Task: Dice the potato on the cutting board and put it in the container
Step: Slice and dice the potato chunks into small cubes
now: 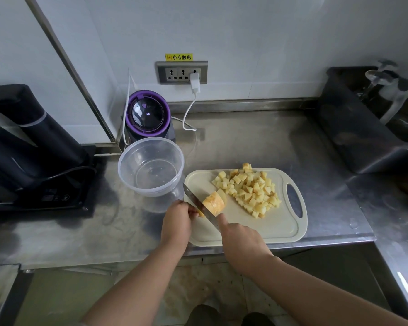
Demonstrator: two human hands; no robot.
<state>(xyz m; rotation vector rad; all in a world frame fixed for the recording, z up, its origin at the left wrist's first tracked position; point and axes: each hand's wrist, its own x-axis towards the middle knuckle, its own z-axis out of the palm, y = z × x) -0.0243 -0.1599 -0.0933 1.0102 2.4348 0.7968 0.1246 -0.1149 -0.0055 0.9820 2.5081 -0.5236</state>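
Steel knife (199,203) sits in the right grip (242,241), fingers curled round it, forefinger on the spine, blade across the uncut potato chunk (213,202). The left grip (176,220) pinches that chunk's nine o'clock end. Diced cubes (250,189) lie at two o'clock on the cutting board (280,229); the clear container (151,192) stands at ten o'clock on the worktop (257,142).

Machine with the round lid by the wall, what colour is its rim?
Purple rim, best in head view.

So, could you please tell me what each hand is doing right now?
Left hand: holds the uncut potato piece.
Right hand: grips the knife, blade on that piece.
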